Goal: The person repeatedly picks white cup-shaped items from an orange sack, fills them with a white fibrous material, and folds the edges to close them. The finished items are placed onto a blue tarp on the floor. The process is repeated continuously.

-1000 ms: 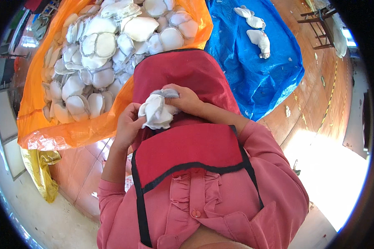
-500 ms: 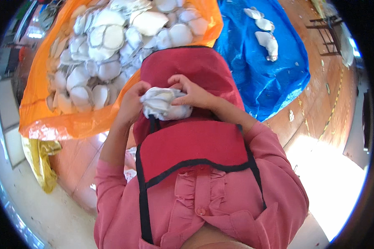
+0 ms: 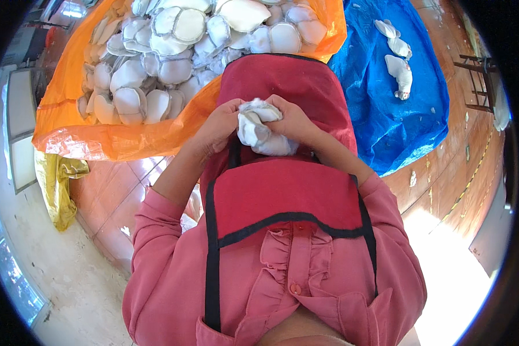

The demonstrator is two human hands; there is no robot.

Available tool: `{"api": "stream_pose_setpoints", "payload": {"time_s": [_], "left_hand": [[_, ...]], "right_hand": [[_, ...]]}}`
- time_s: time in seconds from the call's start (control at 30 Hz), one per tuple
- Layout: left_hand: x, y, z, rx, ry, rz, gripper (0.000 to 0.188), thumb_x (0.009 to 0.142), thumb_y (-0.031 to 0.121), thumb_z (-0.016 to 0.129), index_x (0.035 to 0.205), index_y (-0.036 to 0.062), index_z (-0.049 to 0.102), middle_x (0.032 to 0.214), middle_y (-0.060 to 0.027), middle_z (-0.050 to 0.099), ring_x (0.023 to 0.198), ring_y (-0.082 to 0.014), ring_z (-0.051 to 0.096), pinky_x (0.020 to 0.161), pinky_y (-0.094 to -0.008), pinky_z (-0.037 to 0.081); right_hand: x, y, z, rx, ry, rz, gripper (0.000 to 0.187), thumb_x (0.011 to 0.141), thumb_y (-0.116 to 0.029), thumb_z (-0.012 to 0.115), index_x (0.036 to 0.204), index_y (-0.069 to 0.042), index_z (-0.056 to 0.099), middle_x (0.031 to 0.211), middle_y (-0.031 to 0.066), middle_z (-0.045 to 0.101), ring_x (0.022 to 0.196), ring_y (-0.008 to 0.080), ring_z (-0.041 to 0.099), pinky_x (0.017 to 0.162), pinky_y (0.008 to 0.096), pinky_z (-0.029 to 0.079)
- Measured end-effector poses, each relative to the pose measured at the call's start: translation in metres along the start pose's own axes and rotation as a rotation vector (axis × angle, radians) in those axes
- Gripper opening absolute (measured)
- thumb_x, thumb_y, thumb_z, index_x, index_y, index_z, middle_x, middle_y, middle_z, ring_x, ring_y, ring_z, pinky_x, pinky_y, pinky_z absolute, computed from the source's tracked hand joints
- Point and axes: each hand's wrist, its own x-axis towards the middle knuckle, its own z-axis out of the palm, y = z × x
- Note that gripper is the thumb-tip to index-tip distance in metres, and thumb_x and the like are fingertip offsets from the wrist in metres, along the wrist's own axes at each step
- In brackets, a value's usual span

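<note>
Over my lap, both hands work on a bunched white sewn cloth piece [image 3: 254,134]. My left hand [image 3: 221,125] is closed on its left edge. The fingers of my right hand [image 3: 294,122] grip the top and right side, with the tips pushed partly into the folds. One end of the piece hangs softly below my right hand. Beneath it lies my red apron [image 3: 282,193] with black trim. The fingertips of both hands are partly hidden by the cloth.
A large orange sack [image 3: 127,141] at the far left holds a heap of flat white sewn pieces [image 3: 176,72]. On a blue sheet [image 3: 363,121] at the far right lie several stuffed-looking white pieces [image 3: 399,75]. A yellow bag [image 3: 55,193] rests on the floor, and a dark stool [image 3: 478,86] stands farther right.
The view has shifted, so the surroundings sit further right. My right hand's fingers, raised and spread before, now close into the cloth, which has become more tightly bunched.
</note>
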Motion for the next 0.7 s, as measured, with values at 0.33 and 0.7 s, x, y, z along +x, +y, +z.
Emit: {"api": "stream_pose_setpoints", "payload": {"time_s": [0.33,0.7], "left_hand": [[-0.007,0.004,0.025,-0.186,0.062,0.099,0.031,0.095,0.016,0.058,0.123,0.0037,0.057,0.106,-0.0047,0.065,0.094,-0.0145,0.063,0.081,-0.0299,0.052],[0.002,0.004,0.048,0.212,0.349,0.295,0.047,0.078,0.008,0.072,0.122,0.0024,0.057,0.108,-0.0054,0.062,0.096,-0.0146,0.06,0.083,-0.0295,0.049]], "right_hand": [[0.009,-0.006,0.002,-0.364,0.241,0.195,0.05,0.08,-0.033,0.072,0.124,-0.011,0.06,0.115,0.0149,0.067,0.106,0.0325,0.065,0.089,0.0404,0.051],[0.017,0.0,0.011,-0.33,0.453,-0.057,0.031,0.082,-0.033,0.064,0.099,-0.008,0.062,0.094,0.0203,0.068,0.089,0.0401,0.065,0.076,0.0493,0.051]]}}
